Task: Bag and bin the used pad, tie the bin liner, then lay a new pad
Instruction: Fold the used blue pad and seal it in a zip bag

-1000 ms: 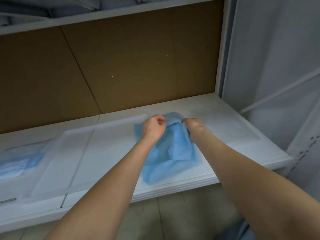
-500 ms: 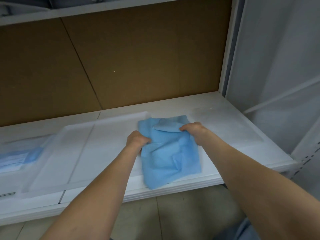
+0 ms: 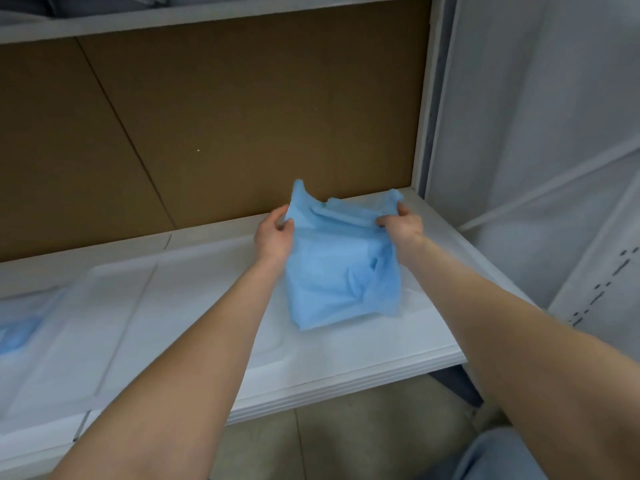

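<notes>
A folded light-blue pad (image 3: 341, 265) hangs between my two hands above the white shelf (image 3: 429, 327). My left hand (image 3: 275, 233) pinches its upper left corner. My right hand (image 3: 401, 225) grips its upper right edge. The top edge is lifted and partly spread, with loose folds drooping down to the shelf surface. The lower part of the pad touches or nearly touches the shelf.
A translucent plastic lid or tray (image 3: 114, 306) lies on the shelf to the left. Another blue pad pack (image 3: 17, 336) shows at the far left edge. A brown back panel (image 3: 225, 116) closes the shelf behind. A white cabinet wall (image 3: 536, 133) stands at right.
The pad lay folded flat on the shelf under my hands. Both hands have since lifted its top edge up and moved apart, so it now hangs partly opened.
</notes>
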### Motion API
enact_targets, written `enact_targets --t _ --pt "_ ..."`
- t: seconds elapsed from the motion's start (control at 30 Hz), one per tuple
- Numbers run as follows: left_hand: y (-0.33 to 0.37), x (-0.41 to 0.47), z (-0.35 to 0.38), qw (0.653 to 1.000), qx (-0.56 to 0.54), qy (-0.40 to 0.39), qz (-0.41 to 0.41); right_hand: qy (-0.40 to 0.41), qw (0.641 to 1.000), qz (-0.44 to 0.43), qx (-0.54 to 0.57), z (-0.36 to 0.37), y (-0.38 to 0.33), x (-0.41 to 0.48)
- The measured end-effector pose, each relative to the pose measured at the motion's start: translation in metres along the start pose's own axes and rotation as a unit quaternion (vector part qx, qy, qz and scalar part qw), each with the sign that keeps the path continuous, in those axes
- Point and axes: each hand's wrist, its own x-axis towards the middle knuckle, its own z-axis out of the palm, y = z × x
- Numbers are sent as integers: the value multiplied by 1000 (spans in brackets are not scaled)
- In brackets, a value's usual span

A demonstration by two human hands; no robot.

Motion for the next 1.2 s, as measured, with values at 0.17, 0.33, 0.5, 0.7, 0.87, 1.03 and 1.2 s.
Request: enact_targets --t 0.17,0.33,0.5,0.7,0.87,1.03,1.2 --pt "-21 -27 22 973 38 -128 -186 -30 984 126 -123 -25 15 0" --pt "-29 -32 29 961 71 -186 -191 -13 956 73 -283 -35 26 5" --pt "-18 -28 35 959 205 -163 -111 20 951 -20 -308 -31 13 8" --pt "-24 -35 35 875 424 -214 -93 44 816 -46 -574 -35 31 -3" --pt "-18 -40 45 906 387 -173 8 24 805 -51 -590 -33 35 -7" --pt "-6 -53 65 955 133 -241 -108 50 829 -55 -554 -31 40 -8" --pt "10 -54 67 939 -15 -267 -216 -8 946 -40 -322 -13 27 -8"
